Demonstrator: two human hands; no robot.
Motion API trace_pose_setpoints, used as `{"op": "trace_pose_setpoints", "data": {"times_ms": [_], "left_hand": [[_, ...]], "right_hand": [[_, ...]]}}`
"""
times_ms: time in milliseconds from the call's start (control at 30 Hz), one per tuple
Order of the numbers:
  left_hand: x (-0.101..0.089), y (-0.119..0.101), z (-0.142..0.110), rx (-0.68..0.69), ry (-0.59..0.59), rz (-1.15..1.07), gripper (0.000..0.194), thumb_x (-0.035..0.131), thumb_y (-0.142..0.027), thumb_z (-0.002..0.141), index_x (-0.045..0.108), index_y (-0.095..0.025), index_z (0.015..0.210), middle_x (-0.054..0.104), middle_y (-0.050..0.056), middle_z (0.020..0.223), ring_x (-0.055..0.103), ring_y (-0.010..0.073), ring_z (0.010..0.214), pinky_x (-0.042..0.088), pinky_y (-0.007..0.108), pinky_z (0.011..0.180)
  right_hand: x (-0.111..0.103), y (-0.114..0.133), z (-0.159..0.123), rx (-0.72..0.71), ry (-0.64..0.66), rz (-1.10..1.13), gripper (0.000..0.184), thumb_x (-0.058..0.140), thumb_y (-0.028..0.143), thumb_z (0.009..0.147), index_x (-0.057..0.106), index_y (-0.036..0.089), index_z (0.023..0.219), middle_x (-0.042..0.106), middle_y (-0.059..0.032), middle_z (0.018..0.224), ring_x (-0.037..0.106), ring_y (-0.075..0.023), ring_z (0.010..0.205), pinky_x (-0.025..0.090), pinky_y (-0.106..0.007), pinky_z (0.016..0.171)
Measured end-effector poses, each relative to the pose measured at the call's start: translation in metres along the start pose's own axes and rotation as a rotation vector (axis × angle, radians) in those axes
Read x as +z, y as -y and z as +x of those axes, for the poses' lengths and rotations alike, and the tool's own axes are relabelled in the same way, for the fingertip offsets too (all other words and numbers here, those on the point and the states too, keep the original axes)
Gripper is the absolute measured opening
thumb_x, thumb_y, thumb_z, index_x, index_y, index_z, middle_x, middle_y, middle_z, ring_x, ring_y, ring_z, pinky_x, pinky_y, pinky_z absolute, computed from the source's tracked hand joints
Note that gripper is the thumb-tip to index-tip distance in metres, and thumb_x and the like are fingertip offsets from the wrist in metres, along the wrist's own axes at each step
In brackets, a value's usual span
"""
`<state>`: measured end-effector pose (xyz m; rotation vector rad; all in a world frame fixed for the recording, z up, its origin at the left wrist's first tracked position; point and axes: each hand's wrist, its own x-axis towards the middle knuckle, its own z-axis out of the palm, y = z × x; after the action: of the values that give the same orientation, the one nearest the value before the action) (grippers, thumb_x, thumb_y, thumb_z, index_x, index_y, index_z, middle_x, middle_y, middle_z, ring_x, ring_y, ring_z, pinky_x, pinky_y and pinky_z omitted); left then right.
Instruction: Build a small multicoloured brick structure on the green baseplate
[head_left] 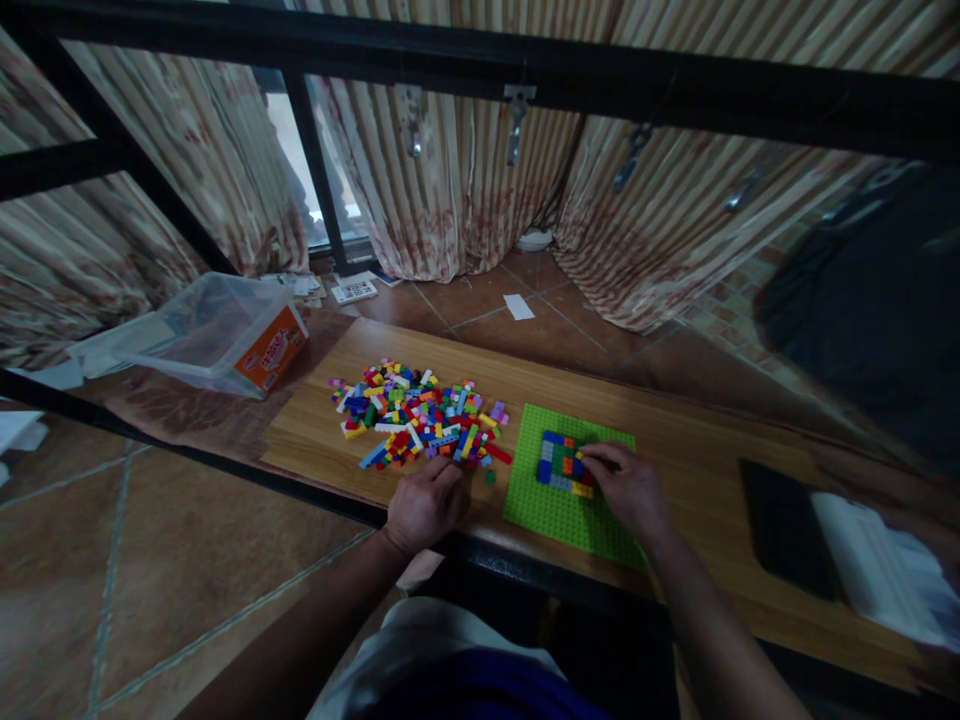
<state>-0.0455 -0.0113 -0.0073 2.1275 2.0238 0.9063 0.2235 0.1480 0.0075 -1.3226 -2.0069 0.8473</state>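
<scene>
A green baseplate [559,510] lies on the wooden table [697,450], with a small patch of coloured bricks [561,463] built on it. My right hand [630,490] rests on the plate's right side, its fingertips pinched against the right edge of that patch. To the left spreads a pile of loose coloured bricks [420,415]. My left hand [424,503] sits curled at the near edge of the pile, fingers closed; what they hold is hidden.
A clear plastic tub [221,335] with an orange label stands on the floor at the left. A dark flat object [784,530] and white cloth [877,570] lie on the table's right end. Black metal frame bars cross overhead and at the left.
</scene>
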Motion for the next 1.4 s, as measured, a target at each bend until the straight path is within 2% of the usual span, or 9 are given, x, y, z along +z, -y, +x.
{"op": "trace_pose_setpoints", "data": {"times_ms": [267, 433, 567, 1133, 1400], "left_hand": [[0.000, 0.001, 0.000, 0.011, -0.001, 0.000, 0.014, 0.044, -0.015, 0.088, 0.056, -0.019, 0.082, 0.061, 0.005, 0.086, 0.060, 0.0157, 0.075, 0.048, 0.025, 0.065], [0.001, 0.002, 0.000, 0.020, -0.010, 0.003, 0.013, 0.044, -0.014, 0.087, 0.056, -0.019, 0.083, 0.061, 0.005, 0.088, 0.060, 0.0157, 0.075, 0.048, 0.025, 0.064], [0.001, 0.002, 0.000, 0.009, 0.007, -0.001, 0.014, 0.044, -0.014, 0.087, 0.056, -0.019, 0.082, 0.061, 0.005, 0.087, 0.061, 0.0156, 0.076, 0.048, 0.025, 0.065], [-0.001, 0.001, 0.001, -0.002, 0.012, 0.005, 0.014, 0.045, -0.015, 0.087, 0.057, -0.019, 0.084, 0.062, 0.005, 0.089, 0.061, 0.0159, 0.076, 0.049, 0.026, 0.065], [0.001, 0.001, 0.000, 0.009, -0.006, -0.009, 0.014, 0.045, -0.013, 0.087, 0.057, -0.019, 0.084, 0.063, 0.005, 0.090, 0.062, 0.0158, 0.077, 0.049, 0.025, 0.066]], "right_hand": [[-0.003, 0.008, -0.010, 0.014, -0.023, 0.022, 0.027, 0.061, 0.048, 0.080, 0.072, 0.023, 0.087, 0.072, -0.0059, 0.095, 0.067, -0.0218, 0.085, 0.053, -0.039, 0.082], [-0.007, 0.012, -0.025, -0.017, 0.050, 0.009, 0.025, 0.059, 0.046, 0.083, 0.072, 0.025, 0.088, 0.072, -0.0053, 0.096, 0.067, -0.0218, 0.088, 0.052, -0.039, 0.083], [-0.006, 0.012, -0.032, -0.027, 0.058, -0.023, 0.022, 0.058, 0.043, 0.084, 0.072, 0.026, 0.086, 0.072, -0.0044, 0.094, 0.066, -0.0207, 0.085, 0.051, -0.038, 0.081], [-0.001, 0.011, -0.027, 0.059, 0.055, 0.023, 0.020, 0.062, 0.042, 0.079, 0.073, 0.026, 0.079, 0.072, -0.0038, 0.090, 0.066, -0.0210, 0.084, 0.050, -0.037, 0.079], [-0.003, 0.011, -0.027, 0.015, 0.065, -0.067, 0.020, 0.057, 0.040, 0.082, 0.071, 0.026, 0.082, 0.071, -0.0038, 0.090, 0.065, -0.0206, 0.083, 0.049, -0.037, 0.079]]}}
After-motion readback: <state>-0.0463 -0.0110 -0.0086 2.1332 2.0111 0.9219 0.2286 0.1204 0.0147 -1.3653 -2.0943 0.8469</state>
